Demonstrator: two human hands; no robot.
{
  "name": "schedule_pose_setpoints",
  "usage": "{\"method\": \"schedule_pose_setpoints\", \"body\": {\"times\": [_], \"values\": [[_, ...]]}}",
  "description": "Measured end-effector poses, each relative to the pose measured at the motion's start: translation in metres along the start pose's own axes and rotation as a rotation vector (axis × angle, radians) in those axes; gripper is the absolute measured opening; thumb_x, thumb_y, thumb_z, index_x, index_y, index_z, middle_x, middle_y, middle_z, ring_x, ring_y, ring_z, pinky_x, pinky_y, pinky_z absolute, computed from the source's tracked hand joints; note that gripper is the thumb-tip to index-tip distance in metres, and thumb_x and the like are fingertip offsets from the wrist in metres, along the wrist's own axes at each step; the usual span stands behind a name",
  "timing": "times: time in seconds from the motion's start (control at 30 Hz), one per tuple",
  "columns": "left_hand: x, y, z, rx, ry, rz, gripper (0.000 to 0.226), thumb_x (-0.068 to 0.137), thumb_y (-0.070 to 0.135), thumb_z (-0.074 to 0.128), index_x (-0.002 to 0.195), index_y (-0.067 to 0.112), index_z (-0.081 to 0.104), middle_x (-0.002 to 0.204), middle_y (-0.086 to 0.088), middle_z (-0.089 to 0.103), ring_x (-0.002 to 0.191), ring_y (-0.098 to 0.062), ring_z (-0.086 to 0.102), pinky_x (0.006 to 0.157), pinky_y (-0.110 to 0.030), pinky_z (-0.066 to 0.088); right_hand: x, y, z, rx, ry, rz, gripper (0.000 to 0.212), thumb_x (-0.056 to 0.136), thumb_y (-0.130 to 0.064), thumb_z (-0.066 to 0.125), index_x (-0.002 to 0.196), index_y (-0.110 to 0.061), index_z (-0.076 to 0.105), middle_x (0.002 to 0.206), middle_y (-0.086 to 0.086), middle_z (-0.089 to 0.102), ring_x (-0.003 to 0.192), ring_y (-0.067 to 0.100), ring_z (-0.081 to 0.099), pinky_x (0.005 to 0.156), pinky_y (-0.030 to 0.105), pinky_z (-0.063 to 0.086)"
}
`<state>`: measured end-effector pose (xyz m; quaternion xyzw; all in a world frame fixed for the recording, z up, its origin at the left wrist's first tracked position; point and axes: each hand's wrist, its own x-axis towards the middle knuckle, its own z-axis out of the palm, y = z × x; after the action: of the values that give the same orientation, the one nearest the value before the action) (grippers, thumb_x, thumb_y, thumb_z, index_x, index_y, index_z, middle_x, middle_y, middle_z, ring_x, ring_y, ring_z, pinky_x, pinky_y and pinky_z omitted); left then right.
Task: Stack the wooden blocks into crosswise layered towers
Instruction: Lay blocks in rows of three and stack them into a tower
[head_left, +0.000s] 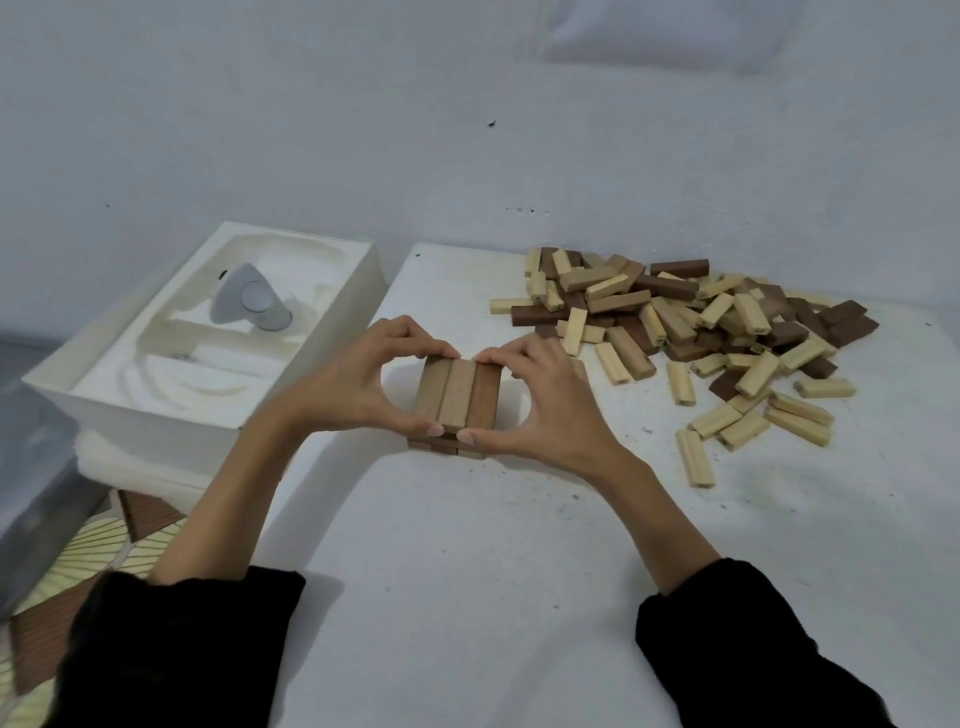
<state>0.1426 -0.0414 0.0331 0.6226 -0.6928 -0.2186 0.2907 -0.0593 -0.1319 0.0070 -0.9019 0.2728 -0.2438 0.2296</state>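
Two hands hold a small tower (457, 397) of wooden blocks on the white table (519, 571).

The left hand (353, 382) and the right hand (550, 405) each pinch the top layer of three blocks, thumbs on the near ends and fingers curled on the far ends. A lower layer lies crosswise under it. The tower stands mid-table, and a heap of loose blocks (691, 332) lies apart at the right. A white box (156, 374) holding a grey object (252, 306) stands at the left.

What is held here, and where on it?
Left hand and right hand pinch the top layer of blocks by its ends: thumbs near, fingers far.
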Motion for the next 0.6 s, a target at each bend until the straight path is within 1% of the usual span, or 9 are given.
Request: {"method": "schedule_pose_setpoints", "body": {"times": [0.17,0.23,0.33,0.47,0.6], "values": [[0.001,-0.013,0.004,-0.024,-0.035,-0.014,0.067,0.053,0.056,0.076,0.116,0.039,0.059,0.107,0.009,0.053,0.108,-0.014,0.050,0.099,-0.029,0.038,-0.001,-0.001,0.007,-0.029,0.009,0.021,0.083,0.052,-0.076,0.052,0.120,-0.028,0.056,0.104,-0.014,0.042,0.101,0.006,0.038,0.091,0.032,0.031],[0.001,-0.016,0.007,-0.025,-0.037,-0.008,0.067,0.054,0.056,0.076,0.116,0.041,0.058,0.107,0.010,0.053,0.109,-0.014,0.050,0.099,-0.033,0.039,-0.002,0.000,0.008,-0.042,0.004,0.028,0.083,0.052,-0.076,0.051,0.121,-0.029,0.056,0.104,-0.015,0.042,0.101,0.004,0.037,0.092,0.033,0.030],[0.002,-0.020,0.010,-0.033,-0.031,-0.003,0.066,0.055,0.056,0.076,0.116,0.043,0.057,0.109,0.009,0.054,0.110,-0.014,0.050,0.100,-0.038,0.040,-0.002,0.000,0.010,-0.042,-0.002,0.033,0.083,0.053,-0.076,0.051,0.121,-0.029,0.056,0.104,-0.016,0.040,0.100,0.001,0.033,0.088,0.030,0.027],[0.000,-0.023,0.011,-0.055,-0.014,0.001,0.065,0.055,0.054,0.078,0.116,0.044,0.057,0.111,0.008,0.055,0.112,-0.017,0.050,0.100,-0.041,0.040,-0.003,0.001,0.012,-0.036,-0.002,0.042,0.083,0.053,-0.076,0.051,0.121,-0.030,0.056,0.104,-0.016,0.039,0.100,0.000,0.032,0.087,0.028,0.024],[0.000,-0.022,0.010,-0.071,-0.014,-0.009,0.067,0.055,0.054,0.077,0.117,0.040,0.057,0.109,0.010,0.054,0.111,-0.015,0.049,0.101,-0.037,0.039,-0.002,0.000,0.014,-0.021,0.002,0.055,0.083,0.053,-0.075,0.052,0.122,-0.030,0.055,0.105,-0.015,0.041,0.100,0.000,0.032,0.087,0.028,0.024]]}}
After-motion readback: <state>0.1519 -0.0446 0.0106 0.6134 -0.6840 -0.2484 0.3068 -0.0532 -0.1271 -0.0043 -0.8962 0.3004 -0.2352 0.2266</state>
